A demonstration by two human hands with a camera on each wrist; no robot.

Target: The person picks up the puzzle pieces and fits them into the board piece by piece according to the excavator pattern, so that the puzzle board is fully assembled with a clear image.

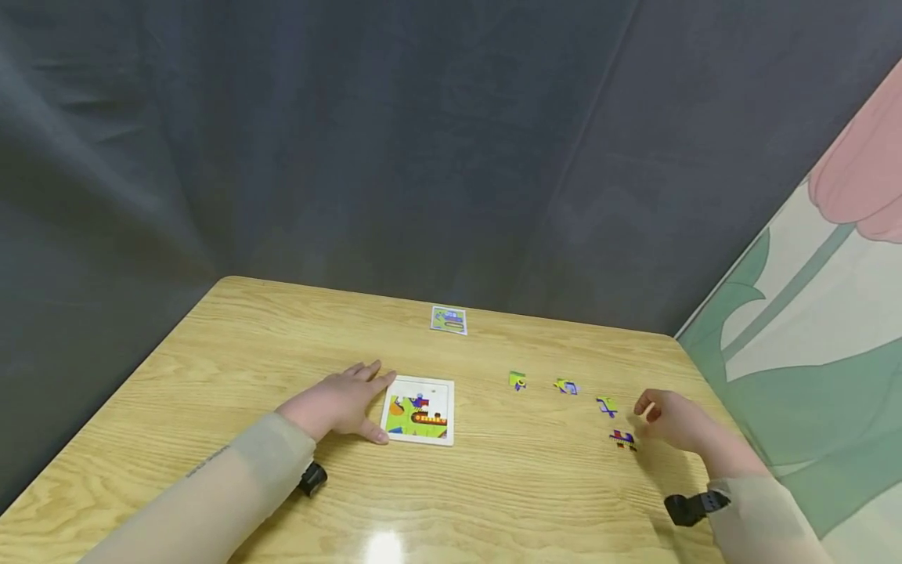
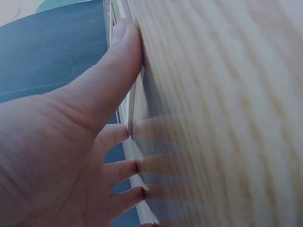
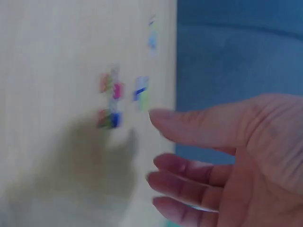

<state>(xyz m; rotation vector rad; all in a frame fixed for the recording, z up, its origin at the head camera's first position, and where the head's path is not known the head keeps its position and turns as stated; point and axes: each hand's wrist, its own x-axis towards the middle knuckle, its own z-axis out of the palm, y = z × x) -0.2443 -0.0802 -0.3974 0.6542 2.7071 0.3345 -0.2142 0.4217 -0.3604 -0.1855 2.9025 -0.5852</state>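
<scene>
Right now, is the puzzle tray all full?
Not full: the puzzle tray shows white space near its top, and four pieces lie outside it.

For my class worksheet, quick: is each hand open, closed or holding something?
Left hand: open, touching the puzzle board.
Right hand: open, holding nothing, near a puzzle piece.

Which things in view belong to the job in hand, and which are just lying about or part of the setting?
Likely part of the job:
white-framed puzzle, touched by the left hand
four loose pieces, the right hand near them
small picture card, perhaps a reference

Just setting:
wooden table
dark curtain
tulip-patterned panel
black wrist devices
</scene>
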